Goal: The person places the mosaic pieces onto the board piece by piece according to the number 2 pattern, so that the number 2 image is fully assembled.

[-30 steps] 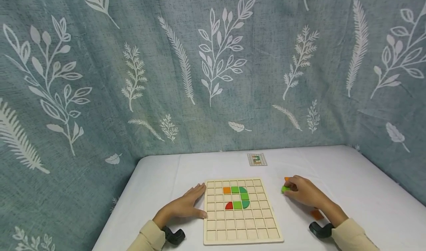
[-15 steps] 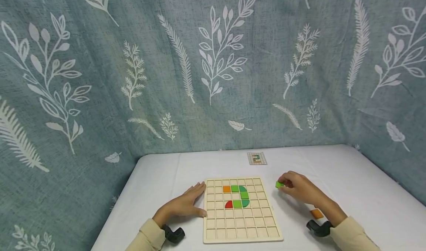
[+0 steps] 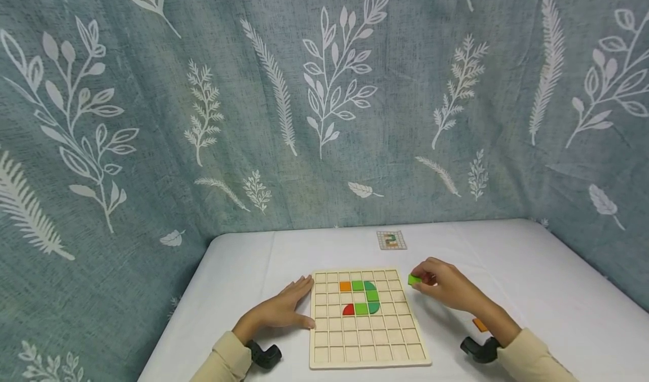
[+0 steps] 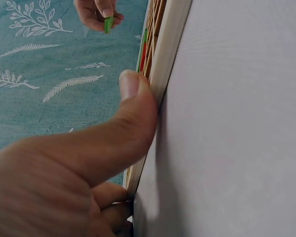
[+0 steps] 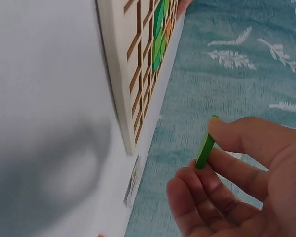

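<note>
A pale wooden grid board (image 3: 329,340) lies on the white table. My left hand (image 3: 281,310) rests at its left side, fingers spread; in the left wrist view the thumb (image 4: 133,106) touches the board's edge. Just off the board's right edge, my right hand (image 3: 448,285) holds a green square tile (image 3: 413,279) above the table. The right wrist view shows that tile (image 5: 205,152) on edge, pinched between thumb and fingers. Set in the grid are an orange square tile (image 3: 345,287), a red rounded tile (image 3: 349,310) and several green tiles (image 3: 372,296).
A small pattern card (image 3: 391,240) lies behind the board. One orange tile (image 3: 479,324) sits on the table beneath the right forearm, partly covered by it. A leaf-printed curtain (image 3: 324,117) stands behind the table (image 3: 243,269).
My right hand has lifted the green tile and carried it left toward the board. My left hand stays at the board's left edge.
</note>
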A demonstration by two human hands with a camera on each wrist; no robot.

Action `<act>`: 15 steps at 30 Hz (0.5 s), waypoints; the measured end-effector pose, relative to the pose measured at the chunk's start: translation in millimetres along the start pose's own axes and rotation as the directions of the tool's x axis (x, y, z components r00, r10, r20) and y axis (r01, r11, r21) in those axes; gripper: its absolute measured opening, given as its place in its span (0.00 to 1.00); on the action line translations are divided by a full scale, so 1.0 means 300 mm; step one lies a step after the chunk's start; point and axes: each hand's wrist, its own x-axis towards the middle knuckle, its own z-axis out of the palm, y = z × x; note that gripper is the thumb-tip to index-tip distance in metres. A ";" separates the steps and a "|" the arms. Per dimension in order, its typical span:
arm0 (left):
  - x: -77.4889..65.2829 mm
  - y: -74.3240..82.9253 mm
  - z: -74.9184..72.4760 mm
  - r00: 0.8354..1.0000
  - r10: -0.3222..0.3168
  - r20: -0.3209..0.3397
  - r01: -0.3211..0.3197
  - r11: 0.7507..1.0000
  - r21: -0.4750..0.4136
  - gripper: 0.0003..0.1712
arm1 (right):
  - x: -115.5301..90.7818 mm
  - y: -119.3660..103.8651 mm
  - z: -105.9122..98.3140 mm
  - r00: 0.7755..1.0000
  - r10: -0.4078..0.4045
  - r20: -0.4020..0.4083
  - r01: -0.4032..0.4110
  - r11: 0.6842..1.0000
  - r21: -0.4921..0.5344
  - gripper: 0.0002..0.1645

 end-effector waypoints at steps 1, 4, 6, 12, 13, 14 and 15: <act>0.000 0.000 -0.002 1.000 0.000 -0.001 0.000 1.000 -0.003 0.65 | 0.003 -0.006 0.002 1.000 -0.015 -0.002 0.015 1.000 0.000 0.07; 0.002 -0.001 -0.005 1.000 0.007 -0.002 -0.007 1.000 -0.006 0.64 | 0.011 -0.023 0.010 0.999 -0.041 0.007 0.041 0.999 0.012 0.07; 0.003 -0.002 -0.005 1.000 0.013 -0.004 -0.013 1.000 -0.010 0.64 | 0.017 -0.034 0.016 0.999 -0.049 0.017 0.048 0.999 0.022 0.07; 0.002 -0.001 -0.002 1.000 0.019 -0.005 -0.019 1.000 -0.014 0.64 | 0.033 -0.067 0.040 0.996 -0.070 0.047 0.066 0.995 0.072 0.07; 0.001 -0.001 -0.001 1.000 0.018 -0.005 -0.018 1.000 -0.015 0.64 | 0.037 -0.074 0.046 0.996 -0.070 0.054 0.066 0.995 0.080 0.07; 0.002 -0.002 -0.001 1.000 0.017 -0.004 -0.018 1.000 -0.016 0.64 | 0.041 -0.081 0.051 0.996 -0.070 0.061 0.065 0.994 0.088 0.07; 0.001 -0.003 0.000 1.000 0.015 -0.003 -0.015 1.000 -0.020 0.64 | 0.045 -0.089 0.057 0.995 -0.071 0.069 0.065 0.994 0.093 0.07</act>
